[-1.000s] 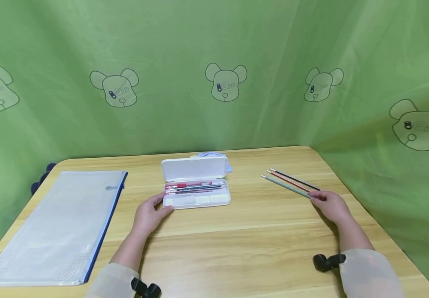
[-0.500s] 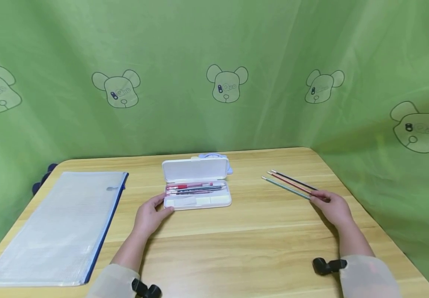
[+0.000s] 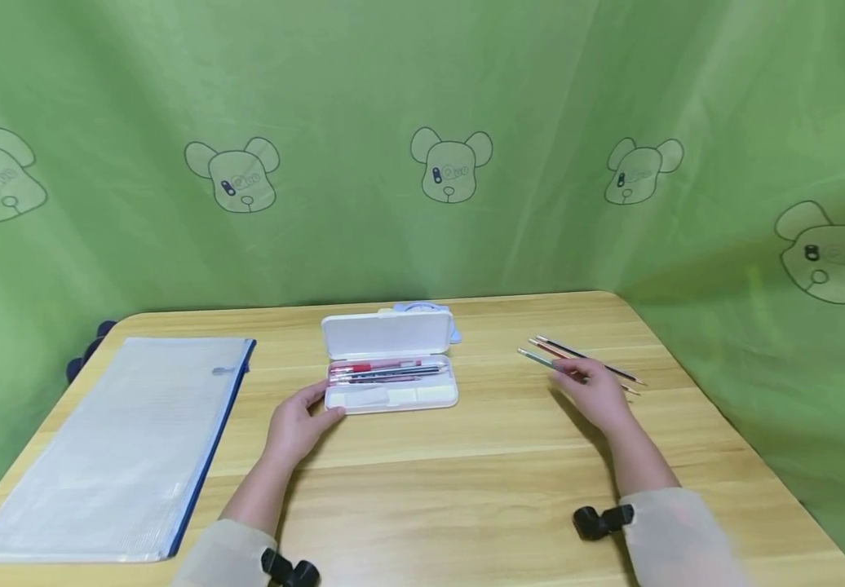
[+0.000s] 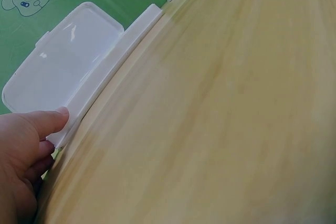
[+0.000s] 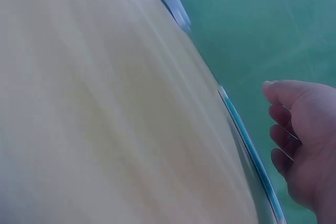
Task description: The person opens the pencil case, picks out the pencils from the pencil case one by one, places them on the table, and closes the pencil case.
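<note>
My left hand (image 3: pixel 298 428) holds the left end of an open white pencil case (image 3: pixel 422 397), thumb at its front corner and fingers round the side. Red and dark pens and pencils (image 3: pixel 386 372) lie inside it. The left wrist view shows the thumb against the white case wall (image 4: pixel 113 72). My right hand (image 3: pixel 595 395) is over three pencils on the table: a teal one (image 3: pixel 536 357), a red one (image 3: pixel 550 350) and a black one (image 3: pixel 617 371). In the right wrist view its fingers (image 5: pixel 281 140) curl loosely, apart from the teal pencil (image 5: pixel 252 153), with nothing seen in them.
A clear zip folder with a blue edge (image 3: pixel 114 448) lies flat on the left of the wooden table (image 3: pixel 452 505). Behind the case lid sits a light-blue object (image 3: pixel 422 307). A green curtain (image 3: pixel 349 236) stands round the table's back and sides.
My right hand has moved left from the pencils' near ends to over their middle, uncovering their points. The pencils lie almost as before. My left hand keeps its hold on the case.
</note>
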`<state>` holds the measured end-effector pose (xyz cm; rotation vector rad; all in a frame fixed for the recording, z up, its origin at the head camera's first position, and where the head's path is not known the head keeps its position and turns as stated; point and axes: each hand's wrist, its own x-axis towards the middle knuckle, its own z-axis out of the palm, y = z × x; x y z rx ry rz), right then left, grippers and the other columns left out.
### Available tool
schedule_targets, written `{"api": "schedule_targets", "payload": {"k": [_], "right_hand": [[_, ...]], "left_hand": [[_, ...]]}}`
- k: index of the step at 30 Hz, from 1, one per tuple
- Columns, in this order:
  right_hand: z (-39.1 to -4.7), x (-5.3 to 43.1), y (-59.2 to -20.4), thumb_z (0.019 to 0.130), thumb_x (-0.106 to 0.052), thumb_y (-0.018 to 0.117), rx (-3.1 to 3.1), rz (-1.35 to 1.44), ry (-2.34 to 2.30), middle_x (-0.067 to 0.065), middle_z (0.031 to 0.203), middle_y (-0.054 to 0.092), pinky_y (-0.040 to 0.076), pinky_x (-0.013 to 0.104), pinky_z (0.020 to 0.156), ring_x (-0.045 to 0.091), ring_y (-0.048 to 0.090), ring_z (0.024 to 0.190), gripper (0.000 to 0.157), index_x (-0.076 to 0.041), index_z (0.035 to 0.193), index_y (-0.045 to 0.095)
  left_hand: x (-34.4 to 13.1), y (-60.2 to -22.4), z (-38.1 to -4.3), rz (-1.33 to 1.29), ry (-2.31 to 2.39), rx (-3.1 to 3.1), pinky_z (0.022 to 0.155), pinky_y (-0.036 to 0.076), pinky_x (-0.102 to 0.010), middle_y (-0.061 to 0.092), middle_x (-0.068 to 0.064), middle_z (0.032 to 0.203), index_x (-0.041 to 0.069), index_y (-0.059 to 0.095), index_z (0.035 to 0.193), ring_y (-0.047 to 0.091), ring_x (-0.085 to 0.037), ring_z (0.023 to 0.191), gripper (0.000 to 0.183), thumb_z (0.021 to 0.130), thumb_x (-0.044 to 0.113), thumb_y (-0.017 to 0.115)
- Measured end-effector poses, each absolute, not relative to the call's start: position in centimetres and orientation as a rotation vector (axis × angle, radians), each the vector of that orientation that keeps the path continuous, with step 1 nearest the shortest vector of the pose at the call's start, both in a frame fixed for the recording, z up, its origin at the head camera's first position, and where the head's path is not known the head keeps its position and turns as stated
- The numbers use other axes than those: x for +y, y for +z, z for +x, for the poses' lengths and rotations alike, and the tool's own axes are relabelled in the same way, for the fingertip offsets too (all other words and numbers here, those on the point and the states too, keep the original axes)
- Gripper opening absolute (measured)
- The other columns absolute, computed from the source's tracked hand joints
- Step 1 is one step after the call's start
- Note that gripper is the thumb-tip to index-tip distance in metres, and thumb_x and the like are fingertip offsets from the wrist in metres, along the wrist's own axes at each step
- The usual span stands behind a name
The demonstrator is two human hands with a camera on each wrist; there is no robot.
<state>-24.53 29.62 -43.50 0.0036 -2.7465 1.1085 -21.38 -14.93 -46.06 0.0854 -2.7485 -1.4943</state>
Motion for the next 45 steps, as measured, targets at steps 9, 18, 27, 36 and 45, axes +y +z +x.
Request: {"api": "schedule_targets", "payload": {"k": [9, 18, 27, 36, 45], "right_hand": [[-26.2, 23.8, -43.3, 0.094, -0.02, 0.065, -2.768, 0.134, 1.239, 0.017, 0.118, 0.063, 0.046, 0.031, 0.084, 0.029, 0.055, 0.107, 0.03, -0.005, 0.12, 0.067], [-27.4, 18.2, -43.2, 0.091, -0.018, 0.067, -2.79, 0.251, 1.293, 0.016, 0.116, 0.064, 0.05, 0.044, 0.094, 0.03, 0.058, 0.108, 0.028, -0.006, 0.116, 0.069], [-28.7, 13.8, -42.8, 0.09, -0.016, 0.067, -2.887, 0.388, 1.257, 0.012, 0.118, 0.066, 0.048, 0.046, 0.101, 0.028, 0.058, 0.111, 0.025, -0.009, 0.114, 0.071], [-29.9, 11.8, -43.0, 0.089, -0.013, 0.069, -3.05, 0.416, 1.12, 0.009, 0.112, 0.071, 0.047, 0.045, 0.105, 0.026, 0.061, 0.112, 0.021, -0.01, 0.11, 0.074], [-30.3, 10.9, -41.8, 0.088, -0.004, 0.067, -3.165, 0.424, 0.941, 0.008, 0.111, 0.074, 0.047, 0.044, 0.106, 0.028, 0.063, 0.112, 0.022, -0.008, 0.108, 0.074]], "left_hand": [[-14.9, -46.0, -21.5, 0.086, -1.484, -2.755, 0.118, 0.034, -0.051, 0.053, -0.015, 0.144, 0.005, 0.052, 0.14, 0.044, -0.036, 0.139, 0.059, 0.089, 0.027, 0.072], [-14.9, -46.0, -21.4, 0.082, -1.497, -2.746, 0.117, 0.035, -0.05, 0.054, -0.016, 0.144, 0.004, 0.052, 0.139, 0.045, -0.035, 0.138, 0.059, 0.089, 0.026, 0.072], [-14.9, -46.0, -21.4, 0.082, -1.497, -2.747, 0.117, 0.035, -0.051, 0.054, -0.016, 0.144, 0.004, 0.052, 0.139, 0.044, -0.036, 0.139, 0.059, 0.089, 0.025, 0.072], [-14.9, -46.1, -21.4, 0.087, -1.497, -2.741, 0.117, 0.035, -0.05, 0.055, -0.016, 0.143, 0.004, 0.053, 0.139, 0.045, -0.035, 0.138, 0.058, 0.088, 0.025, 0.073], [-14.9, -46.2, -21.5, 0.082, -1.467, -2.751, 0.117, 0.036, -0.051, 0.055, -0.016, 0.143, 0.004, 0.053, 0.139, 0.045, -0.036, 0.138, 0.059, 0.088, 0.025, 0.073]]}}
